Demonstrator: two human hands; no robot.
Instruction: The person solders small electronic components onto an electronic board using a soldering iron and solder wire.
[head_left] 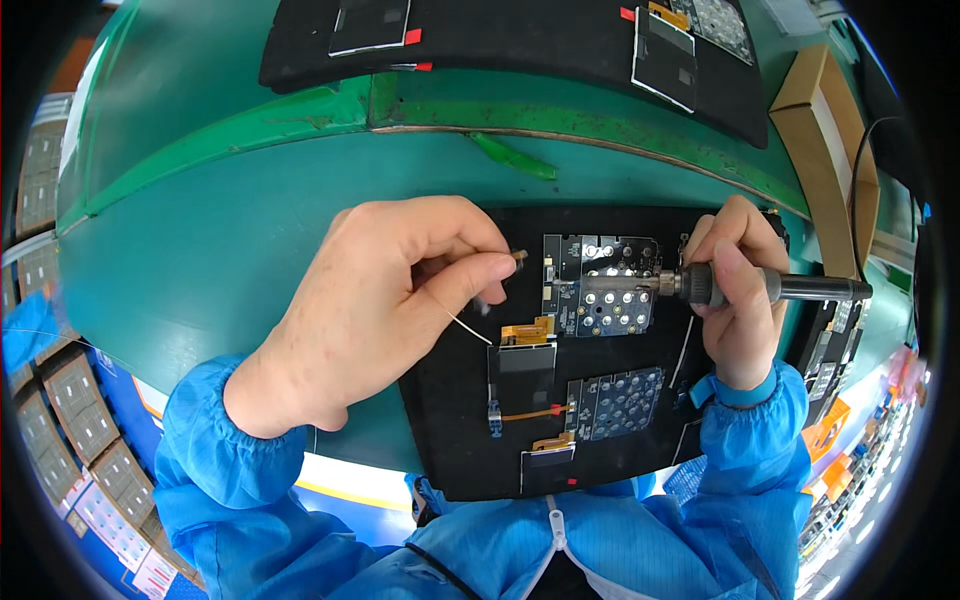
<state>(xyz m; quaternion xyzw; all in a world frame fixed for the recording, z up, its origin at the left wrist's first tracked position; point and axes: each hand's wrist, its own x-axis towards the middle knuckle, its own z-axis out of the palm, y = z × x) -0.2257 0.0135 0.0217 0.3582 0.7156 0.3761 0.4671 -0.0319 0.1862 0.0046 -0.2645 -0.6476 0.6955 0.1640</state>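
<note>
My right hand point(742, 290) grips a soldering iron point(790, 288) by its black handle, its metal shaft pointing left over the upper keypad circuit board point(618, 312). Whether the tip touches the board I cannot tell. Left of that board, my left hand point(370, 300) pinches a small part with a copper-coloured end point(520, 256) between thumb and fingers; most of it is hidden. A thin pale strand point(470, 329) shows below the left thumb. Under the upper board, an orange flex cable point(527, 332) joins a small display point(524, 365).
A second keypad board point(618, 402) with another display point(548, 458) lies nearer me on the black mat point(450, 440). Beyond a green ledge point(600, 125), another black mat point(500, 50) carries displays. A cardboard box point(815, 140) stands far right, and more boards point(832, 345) lie at right.
</note>
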